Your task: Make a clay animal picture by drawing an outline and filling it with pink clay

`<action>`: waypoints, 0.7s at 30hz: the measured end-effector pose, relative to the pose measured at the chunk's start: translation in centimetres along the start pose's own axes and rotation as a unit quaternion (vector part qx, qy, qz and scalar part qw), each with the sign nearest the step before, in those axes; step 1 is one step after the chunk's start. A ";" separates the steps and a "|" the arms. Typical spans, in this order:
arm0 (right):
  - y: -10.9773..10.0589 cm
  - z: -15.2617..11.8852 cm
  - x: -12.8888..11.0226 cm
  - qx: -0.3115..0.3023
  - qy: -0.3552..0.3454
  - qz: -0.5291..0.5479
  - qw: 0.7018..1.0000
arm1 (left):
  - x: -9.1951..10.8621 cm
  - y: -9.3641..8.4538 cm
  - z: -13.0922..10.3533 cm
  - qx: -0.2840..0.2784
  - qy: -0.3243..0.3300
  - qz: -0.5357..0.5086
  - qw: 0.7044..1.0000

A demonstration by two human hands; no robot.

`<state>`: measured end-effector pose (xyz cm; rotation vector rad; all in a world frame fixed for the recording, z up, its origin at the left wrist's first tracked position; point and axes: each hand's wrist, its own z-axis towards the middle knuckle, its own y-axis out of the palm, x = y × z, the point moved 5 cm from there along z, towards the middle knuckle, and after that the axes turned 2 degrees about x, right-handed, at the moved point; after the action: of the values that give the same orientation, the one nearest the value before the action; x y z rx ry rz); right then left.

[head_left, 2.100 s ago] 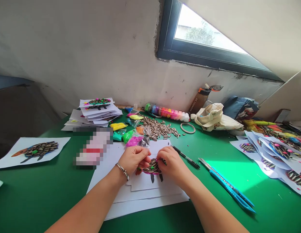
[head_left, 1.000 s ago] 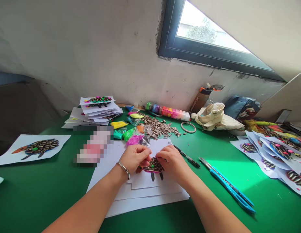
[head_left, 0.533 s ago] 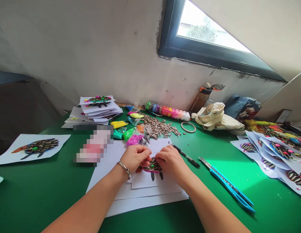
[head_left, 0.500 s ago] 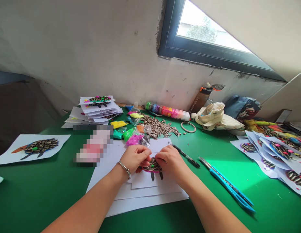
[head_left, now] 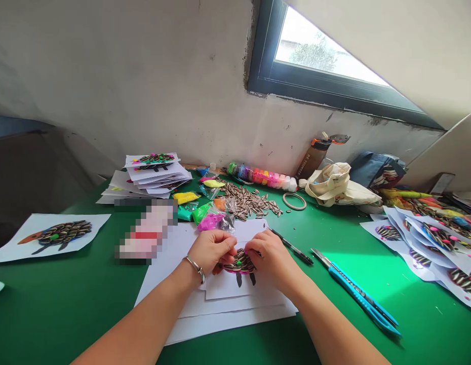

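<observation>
At centre frame, the left hand (head_left: pixel 213 252) is pressing thumb and fingertips together, contents unclear; the right hand (head_left: pixel 269 259) is arching, grip hidden. Between them, a striped-seed, dark-legged bird (head_left: pixel 241 262) is lying on white paper (head_left: pixel 226 291), seemingly for two-handed access; above, loose striped seeds (head_left: pixel 250 200) are sitting handy.

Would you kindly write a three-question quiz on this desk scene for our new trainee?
1. True or false: the loose seeds lie farther from the person than the seed picture between the left hand and the right hand.

2. Fill in: from the person's seat, the blue cutter lies to the ____ of the black pen.

3. What colour is the lower edge of the seed picture's body? A) yellow B) blue C) pink

Key: 1. True; 2. right; 3. C.
</observation>
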<state>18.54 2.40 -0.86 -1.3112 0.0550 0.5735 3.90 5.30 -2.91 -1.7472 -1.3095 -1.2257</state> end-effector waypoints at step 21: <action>-0.9 -0.6 -0.3 -0.014 -0.010 -0.018 1.000 | 0.5 -0.2 -0.2 0.003 0.008 -0.014 1.000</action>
<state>18.85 1.64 -0.06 -1.3314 0.0072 0.5575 3.72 5.30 -2.40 -1.7164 -1.3311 -1.2488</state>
